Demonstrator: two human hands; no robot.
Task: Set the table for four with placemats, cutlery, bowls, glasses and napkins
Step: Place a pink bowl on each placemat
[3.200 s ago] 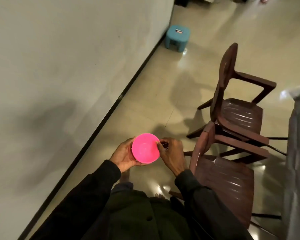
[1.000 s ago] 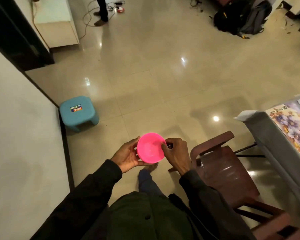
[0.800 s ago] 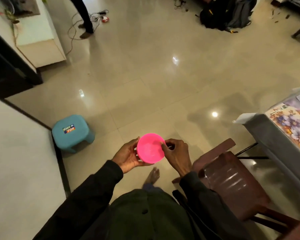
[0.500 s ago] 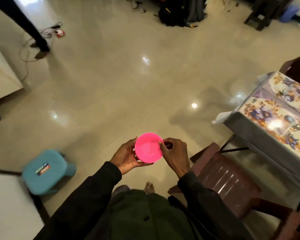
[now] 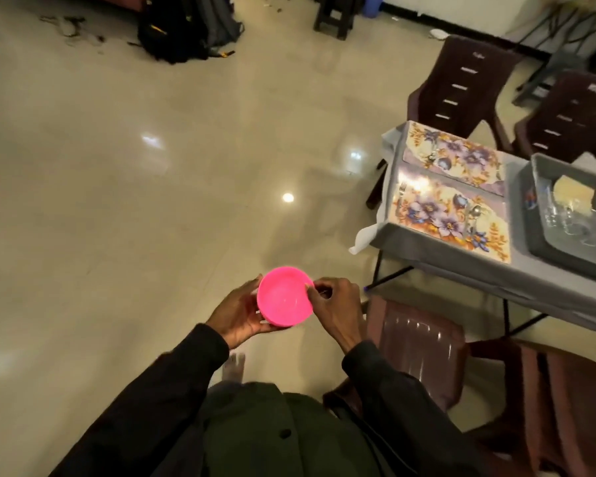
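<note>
Head view | left hand [image 5: 236, 315] and right hand [image 5: 334, 308] clasp pink bowl [image 5: 284, 297] | glossy floor [image 5: 152, 201] | grey table [image 5: 461, 266] bears floral placemats [image 5: 451, 215]

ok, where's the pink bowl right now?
Head view, low centre: the pink bowl is held between the left hand and right hand above the floor, left of the brown chair and the table.

- Bowl [image 5: 284, 297]: smooth pink plastic with a soft sheen.
- Floor [image 5: 152, 173]: polished tile, glossy enough to mirror the lamps.
- Chair [image 5: 417, 342]: dark brown moulded plastic with a shiny ribbed seat.
- Tablecloth [image 5: 479, 270]: grey matt cloth.
- Placemat [image 5: 437, 215]: flower-printed, smooth and glossy.
- Spoon [image 5: 474, 213]: bright metal.
- Tray [image 5: 565, 261]: dull grey plastic.
- Sleeve [image 5: 172, 383]: dark matt cloth.
</note>
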